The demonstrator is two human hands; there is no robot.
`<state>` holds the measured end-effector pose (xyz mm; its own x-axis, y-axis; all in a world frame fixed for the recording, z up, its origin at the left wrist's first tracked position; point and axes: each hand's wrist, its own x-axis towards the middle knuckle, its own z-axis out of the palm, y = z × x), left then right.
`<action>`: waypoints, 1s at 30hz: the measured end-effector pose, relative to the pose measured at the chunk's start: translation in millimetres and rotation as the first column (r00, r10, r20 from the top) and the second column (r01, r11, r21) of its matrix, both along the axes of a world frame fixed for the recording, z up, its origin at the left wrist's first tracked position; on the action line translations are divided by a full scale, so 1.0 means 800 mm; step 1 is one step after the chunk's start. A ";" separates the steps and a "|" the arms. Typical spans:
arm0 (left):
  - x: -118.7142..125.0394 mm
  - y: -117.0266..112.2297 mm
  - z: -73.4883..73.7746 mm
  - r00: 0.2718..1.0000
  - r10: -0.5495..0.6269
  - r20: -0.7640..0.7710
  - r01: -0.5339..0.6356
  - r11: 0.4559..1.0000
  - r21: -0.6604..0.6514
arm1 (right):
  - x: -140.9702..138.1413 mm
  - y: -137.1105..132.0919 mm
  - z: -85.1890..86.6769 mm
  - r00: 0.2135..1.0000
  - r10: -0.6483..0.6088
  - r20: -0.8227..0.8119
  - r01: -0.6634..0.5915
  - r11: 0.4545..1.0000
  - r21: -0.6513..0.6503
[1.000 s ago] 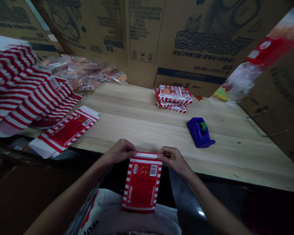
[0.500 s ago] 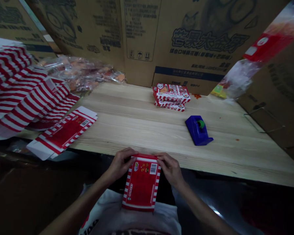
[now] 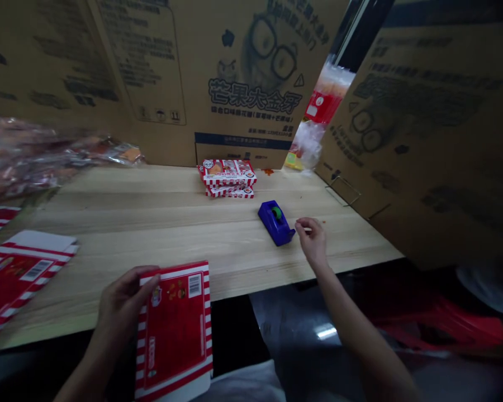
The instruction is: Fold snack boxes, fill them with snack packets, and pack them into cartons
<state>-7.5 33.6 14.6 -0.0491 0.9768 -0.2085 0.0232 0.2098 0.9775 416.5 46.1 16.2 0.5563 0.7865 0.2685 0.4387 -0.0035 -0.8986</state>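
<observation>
The fingers (image 3: 302, 224) of our right hand (image 3: 313, 242) are curling together in a small pinch, too small for us to tell whether they are gripping anything, just beside a blue tape dispenser (image 3: 275, 222) on the pale wooden table (image 3: 121, 223). Farther ahead of those fingertips, a stack of red-and-white striped boxes (image 3: 227, 177) is sitting against brown cardboard cartons (image 3: 243, 72). Our left hand (image 3: 121, 301) is clasping a flattened red-and-white striped carton (image 3: 174, 329) by its side edge, over the table's near edge, while more flat blanks (image 3: 20, 282) are lying left of those fingers.
</observation>
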 end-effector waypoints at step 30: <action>0.022 0.064 0.004 0.880 -0.462 0.111 0.474 0.866 -0.157 | 0.012 -0.038 -0.080 0.909 0.045 -0.415 -0.002 0.995 0.102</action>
<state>9.8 84.9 17.4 0.4251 0.8292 -0.3630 0.0966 0.3572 0.9290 426.2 16.1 -47.8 0.6156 0.7827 0.0918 0.0234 0.0983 -0.9949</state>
